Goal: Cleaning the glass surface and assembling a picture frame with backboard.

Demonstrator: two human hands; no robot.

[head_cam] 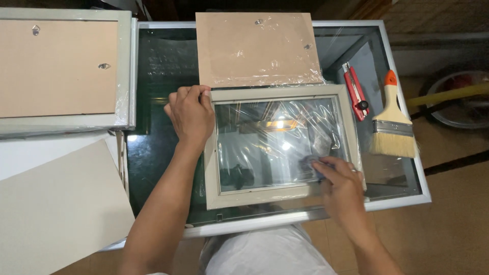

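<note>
Glass tops the white-edged desk, and a pale grey picture frame lies flat at its middle near the front edge, its pane catching glare. A second frame lies face down at far left, a brown backing board wrapped in clear film just beyond the middle frame, and a grey card sheet at lower left. The left hand presses on the frame's upper left corner, fingers curled. The right hand pinches a small blue-grey cloth against the pane's lower right. At right lie a paintbrush and a red utility knife.
</note>
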